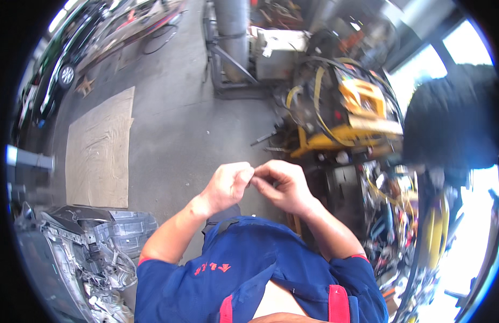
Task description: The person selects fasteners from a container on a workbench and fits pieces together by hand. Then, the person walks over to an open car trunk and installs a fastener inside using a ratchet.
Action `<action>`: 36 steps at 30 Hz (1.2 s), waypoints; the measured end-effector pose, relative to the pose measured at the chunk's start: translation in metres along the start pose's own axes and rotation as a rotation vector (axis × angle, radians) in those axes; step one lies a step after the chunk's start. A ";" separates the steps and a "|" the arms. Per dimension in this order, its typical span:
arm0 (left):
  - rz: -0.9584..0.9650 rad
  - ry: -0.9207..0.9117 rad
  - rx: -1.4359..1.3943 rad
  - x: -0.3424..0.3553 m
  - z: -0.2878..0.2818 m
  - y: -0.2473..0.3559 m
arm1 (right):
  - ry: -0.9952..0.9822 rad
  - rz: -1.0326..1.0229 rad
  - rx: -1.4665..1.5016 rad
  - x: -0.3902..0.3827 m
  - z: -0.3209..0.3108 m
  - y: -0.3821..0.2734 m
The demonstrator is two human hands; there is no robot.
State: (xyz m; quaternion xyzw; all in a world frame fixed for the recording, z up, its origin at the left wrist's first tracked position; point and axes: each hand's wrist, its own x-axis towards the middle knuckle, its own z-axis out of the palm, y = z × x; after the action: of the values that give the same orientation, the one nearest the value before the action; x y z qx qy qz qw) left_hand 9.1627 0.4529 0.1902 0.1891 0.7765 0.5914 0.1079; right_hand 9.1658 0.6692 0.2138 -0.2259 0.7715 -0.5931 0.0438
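Observation:
My left hand (228,185) and my right hand (283,185) meet at their fingertips in front of my blue work shirt with red trim (308,274). The left fingers are curled and pressed against the thumb. The right thumb and forefinger pinch at the same spot. Whatever is between the fingers, if anything, is too small to make out. The grey floor (190,134) shows beyond both hands.
A yellow machine with hoses (362,102) and cluttered tools (378,226) stand at the right. A steel post (230,32) is ahead. At the left are a cardboard sheet (96,151), a dark car (66,62) and dismantled metal parts (99,237).

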 end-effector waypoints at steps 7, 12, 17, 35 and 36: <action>-0.112 0.319 0.209 0.022 -0.218 -0.079 | -0.304 0.181 0.075 0.241 0.138 0.036; 0.105 0.406 0.456 0.091 -0.350 -0.125 | -0.514 0.513 0.481 0.398 0.192 0.073; -0.001 0.466 0.506 0.172 -0.490 -0.195 | -0.672 0.633 0.629 0.583 0.248 0.119; 0.215 0.588 0.759 0.601 -1.080 -0.381 | -0.652 0.897 0.911 1.309 0.387 0.245; 0.240 0.542 0.738 0.636 -1.104 -0.384 | -0.596 0.948 0.963 1.332 0.381 0.252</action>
State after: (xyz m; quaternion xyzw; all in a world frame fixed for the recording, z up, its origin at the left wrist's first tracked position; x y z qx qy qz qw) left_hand 8.0910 -0.3358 0.1637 0.1421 0.9076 0.3121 -0.2423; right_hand 8.0280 -0.1559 0.1339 0.0243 0.3958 -0.6971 0.5974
